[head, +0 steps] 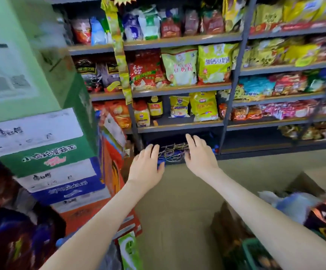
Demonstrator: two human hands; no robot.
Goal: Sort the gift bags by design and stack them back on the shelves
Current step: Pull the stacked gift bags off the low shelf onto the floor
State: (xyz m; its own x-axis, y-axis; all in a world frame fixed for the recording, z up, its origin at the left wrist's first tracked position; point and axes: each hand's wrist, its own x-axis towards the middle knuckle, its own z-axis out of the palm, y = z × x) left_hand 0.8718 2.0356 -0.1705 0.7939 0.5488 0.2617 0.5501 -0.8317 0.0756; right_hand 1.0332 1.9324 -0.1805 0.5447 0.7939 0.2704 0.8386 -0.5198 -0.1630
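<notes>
The left hand [146, 162] and right hand [200, 154], fingers straight, press both ends of the blue bags [173, 153] at the bottom shelf [255, 151]. The stack runs left to right.

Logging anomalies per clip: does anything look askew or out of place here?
Cord handles of the blue bags, between the left hand and right hand on the bottom shelf, look tangled. Left of them, red bags lean tilted beside the boxes, unstacked.
</notes>
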